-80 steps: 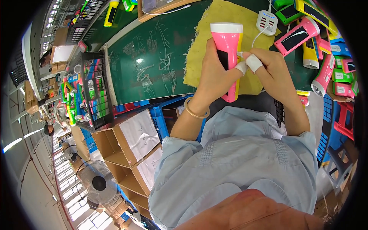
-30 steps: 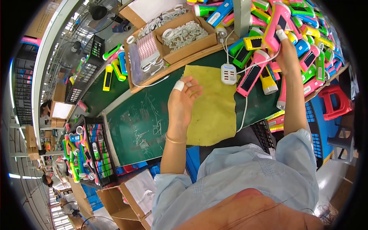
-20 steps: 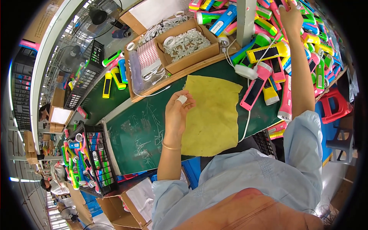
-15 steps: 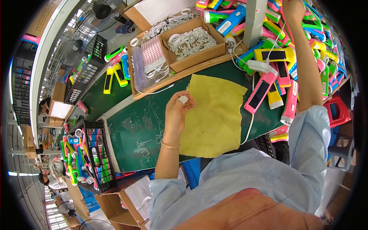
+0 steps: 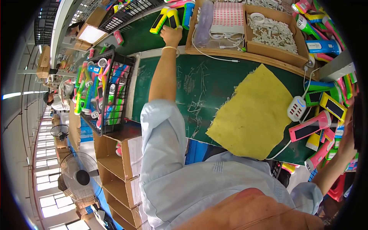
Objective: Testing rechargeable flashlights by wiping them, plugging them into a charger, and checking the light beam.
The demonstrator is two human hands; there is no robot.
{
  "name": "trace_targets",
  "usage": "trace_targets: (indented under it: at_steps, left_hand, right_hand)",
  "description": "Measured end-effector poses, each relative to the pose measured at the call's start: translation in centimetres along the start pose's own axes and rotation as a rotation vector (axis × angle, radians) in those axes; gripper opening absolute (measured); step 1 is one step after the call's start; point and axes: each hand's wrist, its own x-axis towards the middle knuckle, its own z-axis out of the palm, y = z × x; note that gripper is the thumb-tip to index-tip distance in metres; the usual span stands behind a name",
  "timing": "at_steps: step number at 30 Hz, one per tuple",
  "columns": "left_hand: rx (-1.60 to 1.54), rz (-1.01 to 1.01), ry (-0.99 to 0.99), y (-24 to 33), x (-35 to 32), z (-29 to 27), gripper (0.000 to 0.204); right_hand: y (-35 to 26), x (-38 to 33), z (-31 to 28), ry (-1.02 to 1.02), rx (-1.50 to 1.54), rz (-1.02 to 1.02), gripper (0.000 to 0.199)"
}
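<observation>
My left hand [image 5: 171,35] reaches far across the green work surface [image 5: 191,84], fingers closed at the near end of a yellow flashlight [image 5: 173,18] lying beside another yellow one [image 5: 159,21]. My right hand [image 5: 347,142] is at the right rim, blurred and partly cut off, over a heap of coloured flashlights; its grip is not visible. A pink flashlight [image 5: 309,127] lies just left of it. A yellow cloth [image 5: 253,115] is spread on the surface between my arms, with nothing on it.
A white multi-port charger [image 5: 297,108] with cables sits by the cloth's right edge. Cardboard trays [image 5: 273,32] of white parts stand at the back. A black crate [image 5: 102,92] full of flashlights stands left, with open cartons [image 5: 119,161] and a floor fan [image 5: 78,178] below it.
My view has swung left. My left hand left the cloth's edge and stretched to the yellow flashlights at the far left. My right arm has come down from the flashlight pile toward the right rim.
</observation>
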Motion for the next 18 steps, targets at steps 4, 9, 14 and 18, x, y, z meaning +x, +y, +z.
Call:
trace_targets:
  at_steps: [4,9,14,18]
  left_hand:
    - [-0.206,-0.341,-0.145,-1.0,1.7,-0.7,0.062]
    - [-1.780,-0.376,-0.750,6.4,-10.0,-11.3,0.054]
    - [-1.439,-0.254,-1.646,12.1,-31.0,-20.6,0.044]
    - [-1.510,0.260,-1.582,11.7,-35.4,-22.6,0.040]
  right_hand:
    - [0.0,-7.7,3.9,-0.674,0.069,0.267,0.032]
    - [1.4,-12.0,6.0,-0.876,0.174,0.441,0.042]
    - [5.5,-15.4,11.3,-0.510,0.459,0.670,0.052]
    - [4.3,-18.9,7.4,-0.363,0.005,-0.139,0.032]
